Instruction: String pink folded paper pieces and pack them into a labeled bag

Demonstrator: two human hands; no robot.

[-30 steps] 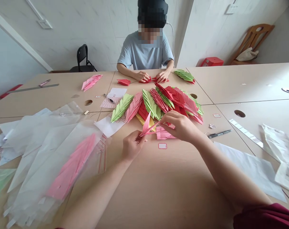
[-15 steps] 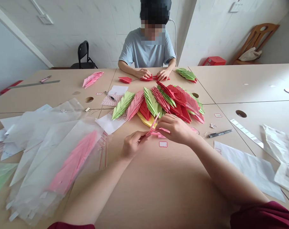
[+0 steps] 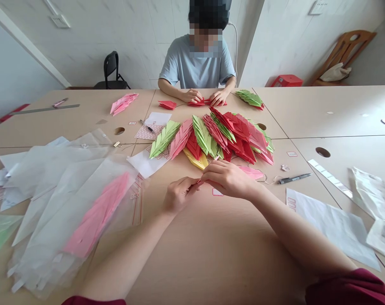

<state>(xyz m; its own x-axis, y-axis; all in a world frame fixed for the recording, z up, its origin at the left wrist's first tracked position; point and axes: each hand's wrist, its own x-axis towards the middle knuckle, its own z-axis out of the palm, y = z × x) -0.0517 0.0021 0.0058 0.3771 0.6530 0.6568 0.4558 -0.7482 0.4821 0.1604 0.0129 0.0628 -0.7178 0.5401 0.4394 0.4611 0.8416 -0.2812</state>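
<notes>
Pale counter before a light wall, plastic sleeves at left, left hand pinching pink folded paper, mostly hidden between both hands, right hand grasping it too, colourful folded-paper pile just beyond, pen farther right

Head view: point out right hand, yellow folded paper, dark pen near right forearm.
Right hand (image 3: 228, 178): head view, back of the hand.
Yellow folded paper (image 3: 196, 162): head view, exposed middle.
Dark pen (image 3: 294, 178): head view, middle of the barrel.
</notes>
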